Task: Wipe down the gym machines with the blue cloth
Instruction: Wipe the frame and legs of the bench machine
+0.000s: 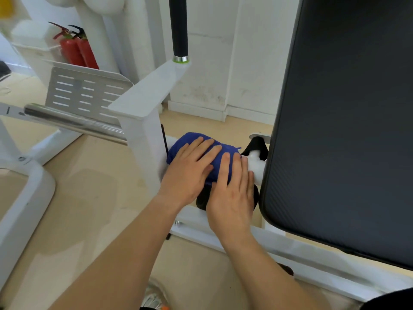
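Both hands lie flat on the crumpled blue terry cloth [192, 139], which is draped over a white round crossbar [257, 167] of the gym machine, between its white upright post [143, 142] and the large black padded backrest [346, 130]. The left hand [190, 170] presses the cloth with fingers straight and slightly spread. The right hand [232, 195] lies just beside it, fingers straight and close together (its fingertips reach the cloth's right edge). A shiny chrome bar [73, 121] juts out left of the post.
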### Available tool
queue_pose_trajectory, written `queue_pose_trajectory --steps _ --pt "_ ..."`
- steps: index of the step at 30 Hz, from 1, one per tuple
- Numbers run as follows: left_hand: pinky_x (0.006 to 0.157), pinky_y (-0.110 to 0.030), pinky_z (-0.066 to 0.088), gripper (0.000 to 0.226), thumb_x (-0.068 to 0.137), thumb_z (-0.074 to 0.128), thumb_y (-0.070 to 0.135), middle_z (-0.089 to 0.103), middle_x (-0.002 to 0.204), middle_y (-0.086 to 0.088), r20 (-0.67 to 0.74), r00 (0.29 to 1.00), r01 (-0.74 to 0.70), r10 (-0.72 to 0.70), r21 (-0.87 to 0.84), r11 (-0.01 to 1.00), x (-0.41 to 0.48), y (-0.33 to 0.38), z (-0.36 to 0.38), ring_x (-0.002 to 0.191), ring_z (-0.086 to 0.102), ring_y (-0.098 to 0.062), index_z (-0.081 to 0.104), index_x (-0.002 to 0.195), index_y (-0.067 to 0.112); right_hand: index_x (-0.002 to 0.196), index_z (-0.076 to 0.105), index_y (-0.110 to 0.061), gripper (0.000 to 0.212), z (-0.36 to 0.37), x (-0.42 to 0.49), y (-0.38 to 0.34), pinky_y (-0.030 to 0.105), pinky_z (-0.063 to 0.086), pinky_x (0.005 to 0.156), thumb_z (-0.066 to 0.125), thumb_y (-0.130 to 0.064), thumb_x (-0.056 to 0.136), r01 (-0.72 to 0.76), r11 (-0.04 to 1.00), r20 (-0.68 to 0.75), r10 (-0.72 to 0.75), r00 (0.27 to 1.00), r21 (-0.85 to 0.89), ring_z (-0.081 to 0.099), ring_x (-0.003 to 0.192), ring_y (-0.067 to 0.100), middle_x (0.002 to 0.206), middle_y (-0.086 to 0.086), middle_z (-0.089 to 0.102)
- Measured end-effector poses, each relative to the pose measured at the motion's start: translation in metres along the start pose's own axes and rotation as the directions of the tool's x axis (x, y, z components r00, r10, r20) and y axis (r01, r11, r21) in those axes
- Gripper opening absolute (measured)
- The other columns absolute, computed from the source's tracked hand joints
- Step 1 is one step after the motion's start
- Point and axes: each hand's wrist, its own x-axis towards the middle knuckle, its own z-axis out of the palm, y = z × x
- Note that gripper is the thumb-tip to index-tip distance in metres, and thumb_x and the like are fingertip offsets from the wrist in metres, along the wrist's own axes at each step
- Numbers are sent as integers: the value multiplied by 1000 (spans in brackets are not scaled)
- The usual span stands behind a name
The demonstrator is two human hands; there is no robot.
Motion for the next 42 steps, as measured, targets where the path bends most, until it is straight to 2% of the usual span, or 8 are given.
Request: queue_pose_trajectory --steps 8,11,13,18,23,30,38,42 --pt "115 -26 23 45 97 49 7 52 144 7 -1 996 83 -87 -287 954 19 10 -12 138 37 -12 54 139 22 156 15 -2 84 -12 -6 -16 46 17 121 53 -7 81 -81 994 35 79 996 69 9 152 34 163 21 13" --pt "116 -30 28 49 96 48 5 51 145 8 -17 987 141 -157 -347 927 15 23 -12 138 37 -11 52 141 25 154 20 1 76 -39 -3 -9 44 21 122 48 -5 84 2 994 83 -12 996 114 8 152 32 163 19 15" --pt "119 -30 16 46 99 47 11 49 145 12 13 992 122 -125 -349 929 12 32 -9 142 31 -10 51 141 29 154 21 1 71 -64 6 -1 39 21 123 46 -4 88 91 981 137 -115 984 170 10 152 28 162 15 18" --pt "123 -43 6 63 96 24 59 33 156 10 74 996 51 -41 -132 990 7 51 8 149 15 -14 36 150 29 124 60 -4 43 -121 42 37 36 43 106 45 -11 85 237 971 -2 -237 972 20 52 124 25 130 10 58" --pt "118 -40 22 55 99 25 54 48 145 5 3 1000 2 -2 87 996 20 67 22 138 37 -17 43 142 25 140 48 -5 46 -124 79 100 46 31 115 45 -16 95 81 983 -6 -84 996 -167 39 137 30 147 11 46" --pt "83 -39 40 45 104 21 46 67 91 -3 58 982 159 -178 244 957 63 79 14 85 61 -27 56 102 18 145 42 -9 50 -106 75 103 45 25 119 41 -21 97 14 986 -87 -28 996 -165 34 141 26 151 7 41" --pt "119 -38 25 58 99 34 41 38 154 -4 -27 999 29 -25 160 987 8 75 31 142 35 -20 34 150 13 147 39 -8 53 -109 73 102 46 23 120 39 -22 96 13 986 -56 -23 998 -165 31 144 27 153 8 39" --pt "121 -40 20 59 98 32 41 35 156 -4 -86 991 117 -107 125 985 3 82 42 144 30 -21 34 150 13 148 39 -8 54 -109 71 102 46 22 120 38 -23 96 15 985 -51 -25 998 -174 30 144 26 154 8 38"
